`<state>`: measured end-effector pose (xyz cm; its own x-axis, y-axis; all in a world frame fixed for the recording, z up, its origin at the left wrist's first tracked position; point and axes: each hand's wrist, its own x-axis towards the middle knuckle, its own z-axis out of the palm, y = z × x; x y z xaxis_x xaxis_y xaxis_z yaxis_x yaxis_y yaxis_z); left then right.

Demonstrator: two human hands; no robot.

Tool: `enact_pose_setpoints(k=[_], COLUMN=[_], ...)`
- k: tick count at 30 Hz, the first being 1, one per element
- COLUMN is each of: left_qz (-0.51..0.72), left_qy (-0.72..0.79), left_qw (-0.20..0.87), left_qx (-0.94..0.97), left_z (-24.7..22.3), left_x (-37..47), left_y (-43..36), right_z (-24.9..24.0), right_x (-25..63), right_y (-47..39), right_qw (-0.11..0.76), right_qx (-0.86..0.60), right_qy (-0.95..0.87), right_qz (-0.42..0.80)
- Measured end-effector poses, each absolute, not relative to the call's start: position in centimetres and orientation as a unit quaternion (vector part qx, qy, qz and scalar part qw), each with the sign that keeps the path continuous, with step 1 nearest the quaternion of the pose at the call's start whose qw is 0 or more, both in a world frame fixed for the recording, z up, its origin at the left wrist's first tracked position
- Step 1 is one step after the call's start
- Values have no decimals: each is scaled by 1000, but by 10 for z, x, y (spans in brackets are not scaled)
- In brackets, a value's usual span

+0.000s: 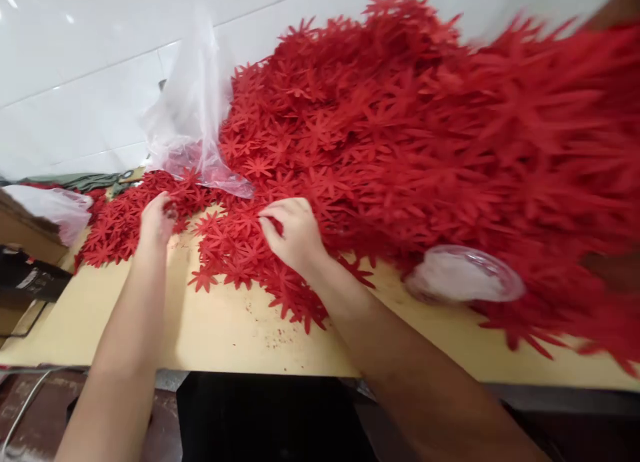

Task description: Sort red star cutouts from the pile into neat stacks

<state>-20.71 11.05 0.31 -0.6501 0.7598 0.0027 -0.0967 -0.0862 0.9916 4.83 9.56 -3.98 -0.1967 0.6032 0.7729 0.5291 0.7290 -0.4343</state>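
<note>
Red star-shaped fabric flower pieces [295, 139] lie heaped across a pale yellow table. My left hand [159, 221] is over the smaller heap [117, 225] on the left, its fingers curled with some red showing by them. Whatever it may hold is too blurred to make out. Low over the loose pieces [240, 249] in the middle is my right hand [295, 234], thumb and forefinger nearly meeting in a pinch. Red shows in the gap between them, but I cannot tell whether a piece is held or lies behind.
A clear plastic bag [193, 122] stands against the white tiled wall [95, 82]. To the right, an oval clear plastic container [463, 275] with whitish contents sits by the big heap. Cardboard boxes [30, 229] and another plastic bag [55, 209] border the table [215, 339] at left.
</note>
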Motion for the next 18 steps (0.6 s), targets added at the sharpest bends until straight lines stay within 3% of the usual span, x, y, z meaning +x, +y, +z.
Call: enact_pose_setpoints(k=[3,6,10,18], left_qz=[702,679,682,664], left_qy=[507,467,457,457], left_qw=[460,518,513,519], left_qx=[195,229,249,283], left_z=[23,32,30,26], left_x=[-194,-184,-178,-181], left_y=[89,74,63,52], right_z=[-18,6,14,-31], right_x=[61,95,171,247], right_y=[75,48,24,28], right_qw=[437,395,379,191], right_qx=[-378,-382,-468,-529], right_qy=[-816,-835,-797,-824], right_qz=[39,17,-42,-68])
